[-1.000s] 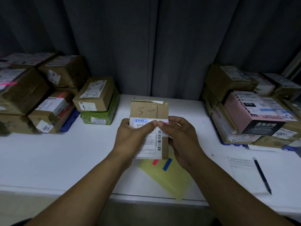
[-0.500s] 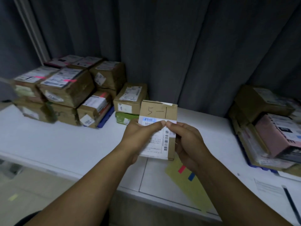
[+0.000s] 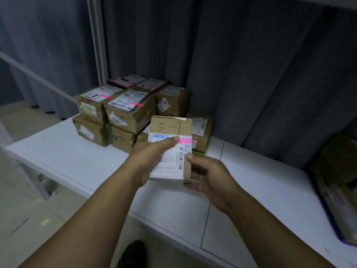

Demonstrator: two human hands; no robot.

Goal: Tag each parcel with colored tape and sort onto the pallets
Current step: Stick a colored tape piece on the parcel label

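The left hand (image 3: 152,159) grips the small brown parcel (image 3: 172,128) marked 5-1. Its thumb presses on the label and its fingers curl under. The right hand (image 3: 208,176) holds the parcel's right edge with its thumb on the side. The parcel is up over the white table (image 3: 77,161), in front of the pile of boxes (image 3: 125,111). The right thumb has slid off the pink tape (image 3: 186,140), which now shows.

Grey curtains (image 3: 251,74) hang behind a white table (image 3: 77,161) (dim light throughout).
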